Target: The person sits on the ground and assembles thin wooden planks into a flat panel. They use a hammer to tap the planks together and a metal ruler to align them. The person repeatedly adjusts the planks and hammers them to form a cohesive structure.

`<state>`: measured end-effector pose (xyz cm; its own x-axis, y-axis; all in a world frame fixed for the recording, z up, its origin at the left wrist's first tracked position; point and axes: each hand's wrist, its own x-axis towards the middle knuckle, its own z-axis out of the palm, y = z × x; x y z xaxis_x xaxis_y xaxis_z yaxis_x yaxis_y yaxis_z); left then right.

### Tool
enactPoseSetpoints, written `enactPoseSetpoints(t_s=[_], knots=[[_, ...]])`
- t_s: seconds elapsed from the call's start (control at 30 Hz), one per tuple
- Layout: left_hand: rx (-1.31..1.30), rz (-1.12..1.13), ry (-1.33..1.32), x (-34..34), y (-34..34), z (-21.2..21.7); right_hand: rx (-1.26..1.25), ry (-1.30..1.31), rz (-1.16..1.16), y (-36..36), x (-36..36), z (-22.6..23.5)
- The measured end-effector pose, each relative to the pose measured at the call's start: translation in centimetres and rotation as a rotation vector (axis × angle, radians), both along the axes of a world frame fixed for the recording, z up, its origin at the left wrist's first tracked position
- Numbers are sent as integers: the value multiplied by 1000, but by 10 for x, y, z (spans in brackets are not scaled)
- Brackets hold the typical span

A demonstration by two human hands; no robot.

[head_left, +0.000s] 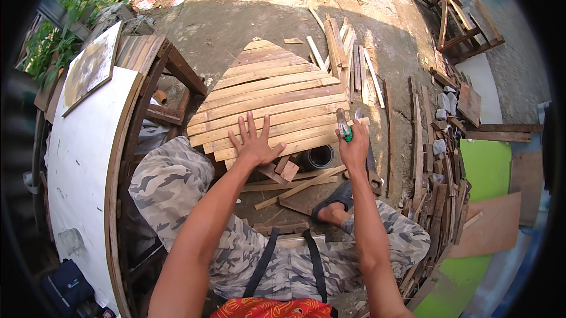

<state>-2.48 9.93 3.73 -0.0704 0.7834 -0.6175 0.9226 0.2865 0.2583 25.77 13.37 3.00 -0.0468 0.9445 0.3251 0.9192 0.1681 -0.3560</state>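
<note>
A panel of pale wooden slats (268, 105), laid side by side and tapering to a blunt point at the far end, lies in front of my knees. My left hand (257, 144) rests flat on its near edge with the fingers spread. At the panel's near right corner, my right hand (354, 146) is closed round a hand tool (344, 128) with a grey metal head and some green on it. Its exact kind is partly hidden by my fingers. A slat end (361, 121) sticks out beside that hand. Below the panel sits a dark round container (318, 156).
Loose slats (344, 46) lie beyond the panel. A white-topped bench (79, 159) stands at left. Scrap wood (439, 200) is piled at right, beside a green board (484, 167). A wooden frame (457, 14) stands far right. Offcuts (289, 170) lie between my legs.
</note>
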Motion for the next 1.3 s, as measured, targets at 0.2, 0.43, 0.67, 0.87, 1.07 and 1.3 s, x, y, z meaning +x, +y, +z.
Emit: enactPoseSetpoints(t_s=[0.2, 0.43, 0.67, 0.87, 1.07, 1.3], knots=[[178, 116, 1, 16, -20, -7, -261, 398, -434, 37, 66, -33], [478, 874, 66, 46, -77, -21, -294, 896, -409, 71, 101, -56], [794, 1594, -843, 21, -73, -53, -542, 1140, -256, 89, 105, -62], [820, 1448, -840, 0, -78, -83, -531, 1112, -272, 71, 98, -57], [797, 1393, -899, -75, -16, -86, -552, 1150, -336, 20, 73, -54], [691, 1302, -1091, -135, 35, -56, -671, 1371, -478, -71, 14, -41]])
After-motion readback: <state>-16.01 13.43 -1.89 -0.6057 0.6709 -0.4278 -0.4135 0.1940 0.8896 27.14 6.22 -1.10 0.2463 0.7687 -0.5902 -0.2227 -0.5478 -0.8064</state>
